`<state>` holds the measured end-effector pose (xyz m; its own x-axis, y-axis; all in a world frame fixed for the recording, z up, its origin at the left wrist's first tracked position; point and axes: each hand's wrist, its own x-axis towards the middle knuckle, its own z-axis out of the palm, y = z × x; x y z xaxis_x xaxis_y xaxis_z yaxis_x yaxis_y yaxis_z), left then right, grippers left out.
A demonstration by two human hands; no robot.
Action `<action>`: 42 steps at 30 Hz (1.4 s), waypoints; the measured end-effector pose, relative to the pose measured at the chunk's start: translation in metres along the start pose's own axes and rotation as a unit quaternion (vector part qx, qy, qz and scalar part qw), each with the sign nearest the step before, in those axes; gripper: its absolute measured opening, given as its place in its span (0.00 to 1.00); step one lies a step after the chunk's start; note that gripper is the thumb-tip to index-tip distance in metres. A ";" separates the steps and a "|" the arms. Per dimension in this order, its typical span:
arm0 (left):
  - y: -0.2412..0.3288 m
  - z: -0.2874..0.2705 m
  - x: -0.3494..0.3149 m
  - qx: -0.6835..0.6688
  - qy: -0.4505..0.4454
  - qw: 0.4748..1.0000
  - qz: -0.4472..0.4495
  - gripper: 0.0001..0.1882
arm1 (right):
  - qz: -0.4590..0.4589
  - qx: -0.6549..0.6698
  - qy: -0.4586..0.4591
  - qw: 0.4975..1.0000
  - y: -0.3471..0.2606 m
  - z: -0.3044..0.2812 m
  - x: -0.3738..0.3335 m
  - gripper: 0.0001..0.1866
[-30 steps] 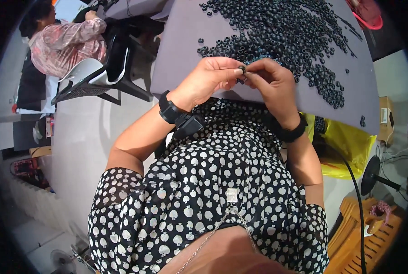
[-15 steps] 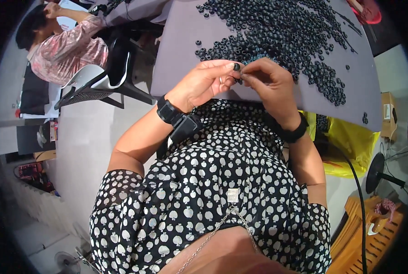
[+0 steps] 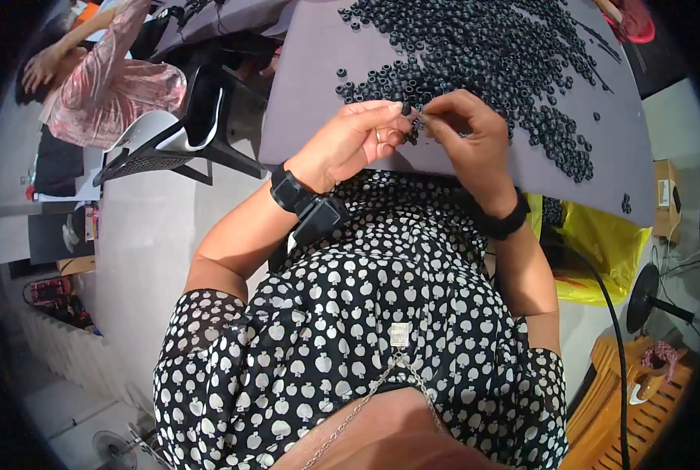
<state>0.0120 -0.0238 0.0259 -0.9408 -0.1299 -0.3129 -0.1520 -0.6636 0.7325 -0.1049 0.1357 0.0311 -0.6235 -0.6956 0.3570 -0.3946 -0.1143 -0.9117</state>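
My left hand (image 3: 366, 133) pinches a small black ring-shaped part (image 3: 406, 110) between thumb and fingertips, above the near edge of the table. Close beside it, the thumb and forefinger of my right hand (image 3: 469, 133) are pressed together. Whatever they hold is too small to make out. Beyond both hands, a wide heap of the same black ring-shaped parts (image 3: 475, 59) covers much of the purple-grey tabletop (image 3: 307, 86). Several thin dark rods (image 3: 598, 70) lie at the heap's right side.
A yellow plastic bag (image 3: 601, 243) hangs below the table's right corner. At the left, a person in a pink patterned top (image 3: 115, 98) sits on a black and white chair (image 3: 170, 137). A wooden slatted seat (image 3: 632, 399) and a black cable (image 3: 612, 313) are at the lower right.
My right fingertips have drawn slightly to the right, away from the ring-shaped part. My left hand has barely moved. The seated person's arms have shifted, with one hand now nearer the head.
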 end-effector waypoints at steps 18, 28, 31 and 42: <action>0.009 0.007 -0.001 0.128 -0.011 0.990 0.049 0.09 | -0.018 -0.057 -0.055 0.997 -0.010 0.003 0.000 0.09; 0.012 -0.005 0.000 0.046 -0.010 0.999 0.000 0.11 | 0.071 0.084 -0.037 0.993 -0.004 -0.001 0.000 0.05; 0.011 -0.004 0.002 0.002 0.011 1.000 -0.012 0.11 | 0.086 0.103 -0.041 0.990 -0.003 -0.002 0.000 0.04; 0.001 -0.002 -0.001 0.046 0.017 0.999 0.008 0.09 | 0.033 0.039 -0.046 0.998 0.000 0.002 -0.001 0.04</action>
<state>0.0133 -0.0254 0.0260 -0.9329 -0.1654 -0.3199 -0.1662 -0.5904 0.7898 -0.1027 0.1345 0.0308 -0.5802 -0.7653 0.2786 -0.2988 -0.1182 -0.9470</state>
